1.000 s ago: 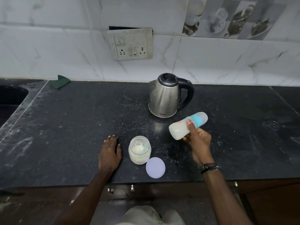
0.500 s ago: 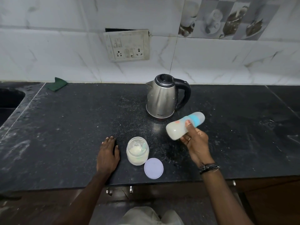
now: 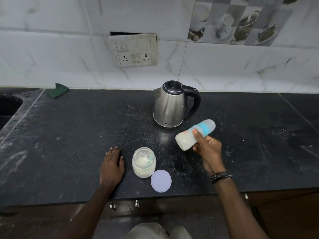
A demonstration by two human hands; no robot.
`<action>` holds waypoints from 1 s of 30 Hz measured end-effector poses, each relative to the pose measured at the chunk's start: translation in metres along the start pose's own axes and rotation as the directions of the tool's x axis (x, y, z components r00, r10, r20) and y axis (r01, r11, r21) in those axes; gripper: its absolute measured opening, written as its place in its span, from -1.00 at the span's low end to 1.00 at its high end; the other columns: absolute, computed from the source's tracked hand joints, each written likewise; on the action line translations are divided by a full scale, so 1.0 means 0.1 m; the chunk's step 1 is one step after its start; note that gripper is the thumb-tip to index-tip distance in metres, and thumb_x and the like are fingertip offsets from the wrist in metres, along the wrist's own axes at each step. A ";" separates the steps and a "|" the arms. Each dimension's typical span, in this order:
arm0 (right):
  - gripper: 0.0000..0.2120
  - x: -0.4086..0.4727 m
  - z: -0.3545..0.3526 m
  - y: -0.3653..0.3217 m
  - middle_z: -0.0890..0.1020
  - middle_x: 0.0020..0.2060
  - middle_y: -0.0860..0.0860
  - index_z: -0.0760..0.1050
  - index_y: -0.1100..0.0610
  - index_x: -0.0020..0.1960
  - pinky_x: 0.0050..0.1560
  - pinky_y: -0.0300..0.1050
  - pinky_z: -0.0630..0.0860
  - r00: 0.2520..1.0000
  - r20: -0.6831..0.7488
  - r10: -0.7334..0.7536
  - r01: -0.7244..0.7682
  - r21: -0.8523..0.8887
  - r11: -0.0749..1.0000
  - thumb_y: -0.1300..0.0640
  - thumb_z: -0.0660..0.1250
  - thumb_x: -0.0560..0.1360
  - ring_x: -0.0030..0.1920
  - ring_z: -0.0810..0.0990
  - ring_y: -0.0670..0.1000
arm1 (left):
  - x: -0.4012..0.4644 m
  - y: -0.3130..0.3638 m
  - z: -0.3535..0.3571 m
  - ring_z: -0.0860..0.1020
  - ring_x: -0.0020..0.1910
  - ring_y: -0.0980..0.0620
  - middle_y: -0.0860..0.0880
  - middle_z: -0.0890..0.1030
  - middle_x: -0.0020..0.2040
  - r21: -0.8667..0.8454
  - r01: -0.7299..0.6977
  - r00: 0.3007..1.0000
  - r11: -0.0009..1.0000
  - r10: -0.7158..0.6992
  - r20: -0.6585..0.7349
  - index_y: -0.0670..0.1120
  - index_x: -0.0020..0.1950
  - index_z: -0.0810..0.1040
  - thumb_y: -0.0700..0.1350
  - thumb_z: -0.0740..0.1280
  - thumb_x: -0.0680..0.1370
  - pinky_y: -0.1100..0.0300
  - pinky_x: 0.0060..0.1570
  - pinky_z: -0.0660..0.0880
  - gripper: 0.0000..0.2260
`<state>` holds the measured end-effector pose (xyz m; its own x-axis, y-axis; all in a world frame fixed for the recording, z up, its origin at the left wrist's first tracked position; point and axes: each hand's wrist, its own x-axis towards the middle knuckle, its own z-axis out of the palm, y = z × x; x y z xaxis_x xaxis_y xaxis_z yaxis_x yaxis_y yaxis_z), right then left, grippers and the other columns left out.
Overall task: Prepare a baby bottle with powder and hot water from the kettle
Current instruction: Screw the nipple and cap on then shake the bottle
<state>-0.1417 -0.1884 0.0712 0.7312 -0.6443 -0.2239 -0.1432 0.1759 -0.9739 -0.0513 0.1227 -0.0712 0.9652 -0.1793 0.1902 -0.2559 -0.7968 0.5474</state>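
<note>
Baby bottle (image 3: 193, 135), milky and capped, looks light but slick; right hand (image 3: 208, 150) grips its middle, left hand (image 3: 112, 163) rests flat on the bench (image 3: 69, 135).

The scene is lit dimly and evenly, apparently from overhead. Soft glare is seen on the kettle (image 3: 170, 107) beyond the right hand (image 3: 208, 149), and a faint sheen on the dark table (image 3: 69, 135) left of it. Shadows are weak. Straight lines are bowed toward the edges by wide-angle distortion, and fine detail is softened throughout.
</note>
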 end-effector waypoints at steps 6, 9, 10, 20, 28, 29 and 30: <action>-0.81 0.01 0.01 0.05 0.74 -0.25 0.00 0.65 0.23 0.00 -0.39 -0.31 0.53 0.998 0.057 -0.004 0.009 -0.091 0.996 0.19 0.53 0.43 -0.33 0.65 -0.16 | 0.02 -0.01 0.00 0.44 0.41 -0.23 -0.26 0.52 0.37 0.000 -0.008 1.000 1.000 0.008 -0.006 -0.28 0.33 0.53 -0.25 0.34 0.59 -0.12 0.43 0.33 -0.68; -0.77 0.02 0.01 0.03 0.74 -0.21 0.01 0.66 0.16 -0.04 -0.24 -0.24 0.61 0.995 0.099 -0.018 0.031 -0.134 0.990 0.18 0.60 0.35 -0.24 0.70 -0.15 | 0.00 -0.03 0.02 0.46 0.39 -0.24 -0.27 0.54 0.35 0.013 0.004 1.000 1.000 -0.004 -0.009 -0.28 0.32 0.54 -0.20 0.30 0.60 -0.12 0.42 0.34 -0.68; -0.74 0.01 0.02 0.03 0.75 -0.19 0.02 0.67 0.19 -0.01 -0.23 -0.23 0.61 0.992 0.124 -0.014 0.032 -0.149 0.988 0.19 0.60 0.34 -0.22 0.71 -0.12 | 0.00 -0.03 0.01 0.46 0.39 -0.25 -0.27 0.54 0.35 0.009 -0.003 1.000 1.000 0.003 -0.014 -0.28 0.31 0.55 -0.16 0.26 0.59 -0.13 0.41 0.35 -0.67; -0.78 0.06 -0.01 0.06 0.74 -0.19 0.03 0.66 0.20 0.00 -0.33 -0.29 0.56 0.996 0.084 -0.019 0.032 -0.153 0.988 0.18 0.56 0.39 -0.29 0.67 -0.16 | 0.02 -0.02 0.00 0.46 0.39 -0.25 -0.27 0.54 0.35 0.002 -0.021 1.000 1.000 0.021 -0.015 -0.29 0.32 0.54 -0.21 0.30 0.59 -0.13 0.42 0.34 -0.68; -0.74 0.09 -0.03 0.08 0.75 -0.23 -0.02 0.66 0.18 0.01 -0.30 -0.26 0.60 0.997 0.078 -0.004 0.017 -0.173 0.985 0.15 0.58 0.36 -0.28 0.69 -0.14 | 0.01 0.00 0.00 0.47 0.38 -0.25 -0.27 0.54 0.34 0.000 0.000 1.000 1.000 0.000 0.000 -0.28 0.31 0.55 -0.14 0.23 0.59 -0.13 0.43 0.34 -0.65; -0.71 0.09 -0.02 0.07 0.75 -0.21 -0.01 0.67 0.14 -0.03 -0.23 -0.20 0.62 0.993 0.119 -0.005 0.028 -0.194 0.981 0.10 0.63 0.30 -0.23 0.71 -0.12 | 0.00 0.00 0.00 0.48 0.37 -0.25 -0.27 0.55 0.34 0.001 0.007 1.000 1.000 -0.007 0.001 -0.28 0.30 0.55 -0.13 0.22 0.58 -0.13 0.42 0.35 -0.64; -0.66 0.08 -0.03 0.07 0.76 -0.20 0.00 0.68 0.13 -0.06 -0.18 -0.15 0.63 0.986 0.163 0.021 0.016 -0.221 0.975 0.06 0.65 0.24 -0.19 0.73 -0.08 | -0.01 0.00 0.00 0.48 0.37 -0.25 -0.27 0.55 0.34 0.000 0.009 1.000 1.000 -0.009 -0.004 -0.28 0.30 0.56 -0.12 0.21 0.58 -0.13 0.42 0.36 -0.62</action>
<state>-0.1390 -0.1950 0.0629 0.8269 -0.5107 -0.2354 -0.2754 -0.0027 -0.9613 -0.0520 0.1231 -0.0710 0.9673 -0.1699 0.1881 -0.2470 -0.7984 0.5492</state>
